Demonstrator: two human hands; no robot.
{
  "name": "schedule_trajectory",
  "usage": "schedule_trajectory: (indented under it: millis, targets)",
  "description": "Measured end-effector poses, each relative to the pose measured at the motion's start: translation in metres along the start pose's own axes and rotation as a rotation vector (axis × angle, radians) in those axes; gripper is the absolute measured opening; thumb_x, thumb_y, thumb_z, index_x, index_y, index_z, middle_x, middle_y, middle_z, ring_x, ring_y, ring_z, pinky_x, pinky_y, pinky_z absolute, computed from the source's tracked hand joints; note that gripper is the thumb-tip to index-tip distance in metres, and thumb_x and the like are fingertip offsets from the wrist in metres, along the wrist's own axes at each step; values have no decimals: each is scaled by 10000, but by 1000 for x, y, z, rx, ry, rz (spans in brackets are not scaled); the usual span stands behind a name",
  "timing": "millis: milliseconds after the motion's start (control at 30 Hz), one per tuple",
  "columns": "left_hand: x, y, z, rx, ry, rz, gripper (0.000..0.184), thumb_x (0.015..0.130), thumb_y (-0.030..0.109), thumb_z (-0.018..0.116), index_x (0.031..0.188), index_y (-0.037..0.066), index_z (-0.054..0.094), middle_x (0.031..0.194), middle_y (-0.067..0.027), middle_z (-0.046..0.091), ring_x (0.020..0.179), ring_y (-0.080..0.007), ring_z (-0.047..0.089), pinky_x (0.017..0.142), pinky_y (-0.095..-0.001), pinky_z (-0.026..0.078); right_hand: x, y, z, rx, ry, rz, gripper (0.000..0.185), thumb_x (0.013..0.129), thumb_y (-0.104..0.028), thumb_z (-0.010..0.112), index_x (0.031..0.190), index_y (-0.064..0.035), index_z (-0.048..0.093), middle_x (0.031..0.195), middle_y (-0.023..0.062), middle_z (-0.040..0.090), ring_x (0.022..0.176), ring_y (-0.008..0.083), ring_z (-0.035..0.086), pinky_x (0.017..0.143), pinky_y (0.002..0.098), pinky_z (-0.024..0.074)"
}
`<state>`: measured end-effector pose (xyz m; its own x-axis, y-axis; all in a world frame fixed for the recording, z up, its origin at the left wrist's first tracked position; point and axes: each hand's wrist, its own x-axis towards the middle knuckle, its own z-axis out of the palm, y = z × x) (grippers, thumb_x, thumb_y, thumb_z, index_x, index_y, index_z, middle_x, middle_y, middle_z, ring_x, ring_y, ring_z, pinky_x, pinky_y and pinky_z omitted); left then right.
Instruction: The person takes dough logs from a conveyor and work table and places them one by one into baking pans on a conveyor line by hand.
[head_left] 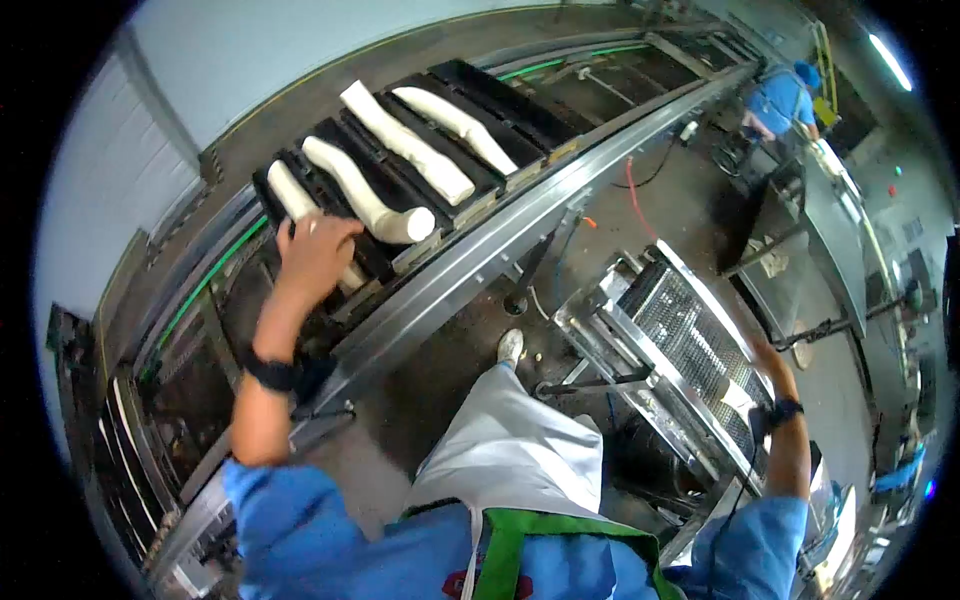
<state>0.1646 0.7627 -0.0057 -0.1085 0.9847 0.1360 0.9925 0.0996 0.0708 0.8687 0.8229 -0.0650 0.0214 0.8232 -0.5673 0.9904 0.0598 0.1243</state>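
My left hand lies over a long cream-white dough roll in the nearest black pan, its fingers spread and touching the dough. Beside it is a bent dough roll, its cut-looking round end lying at the pan's near edge. Two more dough rolls, a straight one and a curved one, lie in the pans farther along. Off to the right, my right hand hangs over the edge of a metal mesh conveyor, with its fingers outstretched. A small white piece lies on the mesh near that wrist.
The black pans sit on a steel-railed conveyor line. Another person in blue works at the far right. Steel tables stand on the right. A red hose hangs near the mesh conveyor; its legs reach the floor.
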Motion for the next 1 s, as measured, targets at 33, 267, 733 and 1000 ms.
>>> schedule_trajectory:
  millis: [33,267,733,1000]
  targets:
    - [17,-1,-8,30,-70,36,266,769,203,454,1019,210,542,1008,-53,539,1078,-248,379,934,-490,136,-11,27,19,-23,-52,71,515,630,-180,635,1083,-33,439,1091,151,476,963,277,487,815,336,394]
    - [143,-45,26,-121,-1079,71,454,816,356,357,1132,43,448,1192,-97,436,1099,-289,391,883,-300,309,-32,115,99,21,-22,268,652,548,-130,686,1121,-48,386,1128,170,444,1051,327,422,888,409,341]
    - [131,37,-34,524,-595,58,315,780,273,402,1063,235,536,1067,-22,520,1078,-257,376,855,-460,236,13,112,15,944,181,-103,254,683,-91,580,907,14,520,741,88,572,632,156,543,527,281,444]
    - [154,90,17,448,-741,60,318,791,298,357,924,144,601,1008,-88,556,916,-296,490,796,-434,314,32,-79,-186,1553,376,-382,501,770,-392,508,1118,-43,416,930,75,521,772,130,509,636,253,424]
